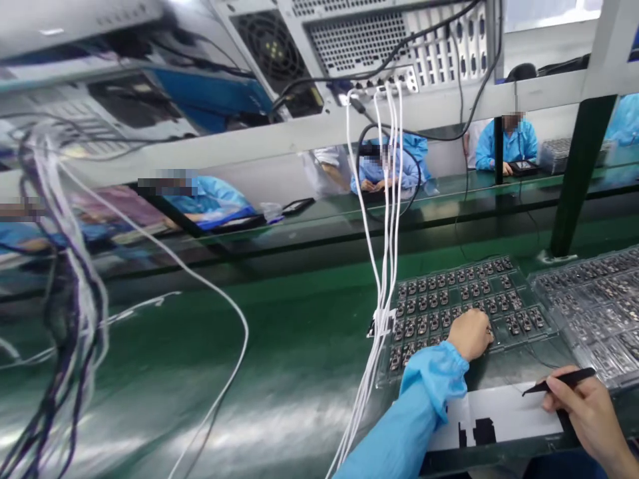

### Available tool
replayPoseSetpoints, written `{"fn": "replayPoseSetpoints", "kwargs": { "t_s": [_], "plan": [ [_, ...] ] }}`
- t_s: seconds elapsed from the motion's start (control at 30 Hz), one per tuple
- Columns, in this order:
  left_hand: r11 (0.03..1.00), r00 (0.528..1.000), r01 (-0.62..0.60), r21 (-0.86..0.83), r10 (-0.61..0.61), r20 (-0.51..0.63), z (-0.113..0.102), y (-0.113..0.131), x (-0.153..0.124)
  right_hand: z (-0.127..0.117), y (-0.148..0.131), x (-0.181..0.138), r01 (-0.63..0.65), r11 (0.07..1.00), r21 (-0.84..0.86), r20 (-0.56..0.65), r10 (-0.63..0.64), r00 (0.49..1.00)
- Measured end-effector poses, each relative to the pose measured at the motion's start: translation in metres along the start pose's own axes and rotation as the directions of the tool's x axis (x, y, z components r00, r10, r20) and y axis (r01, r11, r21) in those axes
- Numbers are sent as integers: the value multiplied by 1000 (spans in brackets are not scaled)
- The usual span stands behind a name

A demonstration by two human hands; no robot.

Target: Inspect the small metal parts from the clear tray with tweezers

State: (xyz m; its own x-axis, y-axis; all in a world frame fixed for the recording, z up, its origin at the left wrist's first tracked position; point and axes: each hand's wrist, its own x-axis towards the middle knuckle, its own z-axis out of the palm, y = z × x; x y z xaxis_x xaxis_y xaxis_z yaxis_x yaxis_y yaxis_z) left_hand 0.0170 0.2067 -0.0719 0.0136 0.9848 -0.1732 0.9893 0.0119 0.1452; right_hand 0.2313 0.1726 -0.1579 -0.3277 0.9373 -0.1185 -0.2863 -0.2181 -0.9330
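Note:
My left hand (470, 334), in a blue sleeve (426, 392), is over the front part of a clear plastic tray (542, 332) holding rows of small electronic parts (442, 298). Its fingers are curled down at the tray, and what they pinch is hidden. At the lower right, my right hand (582, 402) grips black tweezers (564, 380), whose tip points left. Beneath the tip lies a white sheet (514, 406) bearing black patches (484, 431).
A second filled tray (599, 313) stands to the right. White cables (384, 266) hang left of my left arm from a computer case (359, 40). More cables (70, 293) dangle at the left over the green bench (279, 332). Several people in blue sit beyond.

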Motion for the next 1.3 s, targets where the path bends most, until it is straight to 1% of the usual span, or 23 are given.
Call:
{"fn": "replayPoseSetpoints", "kwargs": {
  "t_s": [0.1, 0.17, 0.23, 0.33, 0.43, 0.57, 0.67, 0.73, 0.83, 0.87, 0.9, 0.93, 0.97, 1.0, 1.03, 1.07, 1.1, 1.17, 1.23, 1.3],
  "plan": [
    [999, 998, 28, 36, -30, 53, -3, 1, 11, 1, 1, -3, 18, 999, 34, -61, -16, 998],
    [998, 997, 42, 56, -46, 61, -5, 4, 15, 3, 1, -3, 25, 997, 71, -89, -19, 996],
    [997, 997, 49, 66, -53, 60, -6, 8, 15, 4, 2, -4, 25, 995, 97, -90, -16, 996],
    [995, 996, 83, 58, -85, 38, -5, 14, 10, 4, 2, -3, 24, 993, 118, -78, -15, 997],
    [984, 984, 177, 23, -176, -19, 1, 17, 5, 3, 4, -2, 21, 991, 131, -59, -13, 998],
    [955, 949, 287, -72, -294, -118, 10, 13, 3, 3, 4, -2, 20, 990, 142, -55, -13, 998],
    [930, 921, 316, -190, -349, -176, 9, 3, 2, 4, 4, -2, 29, 988, 153, -73, -18, 997],
    [908, 911, 292, -301, -360, -201, 0, -5, -6, 4, 3, -3, 30, 987, 157, -73, -19, 997],
    [855, 904, 215, -472, -357, -237, -14, -15, -31, 2, 2, -3, 22, 985, 170, -58, -13, 998],
    [801, 901, 180, -571, -367, -232, -17, -16, -42, 2, 2, -3, 17, 985, 172, -50, -9, 999],
    [706, 900, 142, -694, -383, -206, -17, -15, -54, 1, 1, -3, 11, 985, 170, -37, -5, 999],
    [568, 905, 107, -816, -395, -156, -14, -13, -66, 1, 0, -2, 4, 986, 165, -20, 0, 1000],
    [405, 916, 83, -910, -392, -91, -9, -9, -77, 1, -1, -2, -1, 987, 162, -8, 2, 1000],
    [246, 928, 78, -966, -371, -20, -2, -3, -85, 2, -2, -1, -6, 987, 160, 4, 5, 1000],
    [122, 939, 94, -988, -339, 48, 8, 2, -92, 3, -4, 0, -10, 987, 162, 10, 8, 1000],
    [51, 946, 130, -990, -307, 108, 18, 8, -96, 5, -5, 1, -14, 986, 165, 11, 12, 1000],
    [4, 947, 168, -986, -278, 161, 29, 13, -98, 8, -7, 3, -17, 986, 167, 7, 17, 1000],
    [-63, 942, 219, -974, -248, 228, 48, 20, -99, 15, -8, 7, -35, 988, 148, 13, 33, 999],
    [-104, 936, 239, -965, -239, 258, 62, 23, -97, 21, -8, 11, -49, 993, 111, 17, 47, 999],
    [-122, 933, 247, -961, -239, 270, 68, 24, -96, 26, -7, 14, -59, 996, 68, 15, 58, 998]
  ]
}}
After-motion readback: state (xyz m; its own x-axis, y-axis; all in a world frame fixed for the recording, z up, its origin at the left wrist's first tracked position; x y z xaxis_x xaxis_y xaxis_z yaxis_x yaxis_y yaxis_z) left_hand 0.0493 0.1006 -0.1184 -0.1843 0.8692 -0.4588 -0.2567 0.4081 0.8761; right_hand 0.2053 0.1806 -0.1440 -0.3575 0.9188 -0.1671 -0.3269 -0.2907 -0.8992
